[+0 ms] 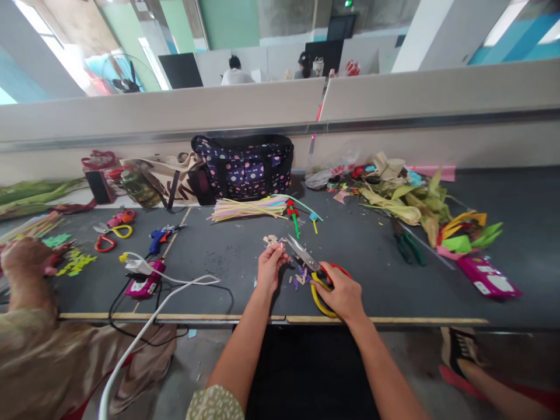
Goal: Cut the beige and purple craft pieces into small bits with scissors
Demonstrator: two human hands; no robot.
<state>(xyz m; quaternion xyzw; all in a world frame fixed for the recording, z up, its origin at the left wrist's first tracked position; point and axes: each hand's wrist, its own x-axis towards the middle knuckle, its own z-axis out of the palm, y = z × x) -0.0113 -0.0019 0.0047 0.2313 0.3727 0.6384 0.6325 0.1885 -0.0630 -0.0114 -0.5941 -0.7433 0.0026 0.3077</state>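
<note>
One pair of scissors, red-and-yellow handles, gripped in the right hand, blades angled toward the left hand; that hand closed, fingertips pinching a small piece, perhaps purple, hard to make out from here; scraps, purple and tan, on the dark table between both hands.

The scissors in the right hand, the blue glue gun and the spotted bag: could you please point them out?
Scissors (pixel 310 262): head view, blade near the pivot.
Blue glue gun (pixel 155 241): head view, blue body.
Spotted bag (pixel 245 172): head view, front.
</note>
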